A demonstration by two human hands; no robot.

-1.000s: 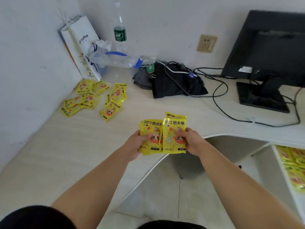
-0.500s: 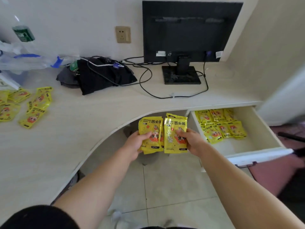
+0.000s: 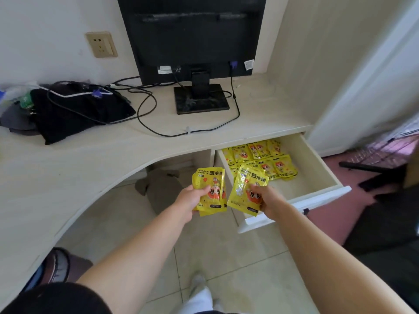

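Observation:
My left hand [image 3: 191, 198] grips a small stack of yellow hand-warmer packets [image 3: 209, 181] over the floor, just left of the open drawer. My right hand [image 3: 266, 198] holds another yellow packet [image 3: 246, 184] above the front left corner of the white drawer [image 3: 317, 175]. Inside the drawer lie several more yellow packets [image 3: 269, 159], spread toward its back and left side. The two held bundles are apart, with a narrow gap between them.
A black monitor [image 3: 192, 37] on its stand sits at the back of the pale desk [image 3: 68, 159], with black cables [image 3: 147, 123] and a dark cloth bundle [image 3: 79, 112] to its left. A grey cloth [image 3: 163, 186] lies on the tiled floor under the desk. A wall socket [image 3: 101, 44] is above.
My view has swung right from the desk's left corner to the drawer. Both hands carried the packets toward the drawer, and the two bundles have moved apart.

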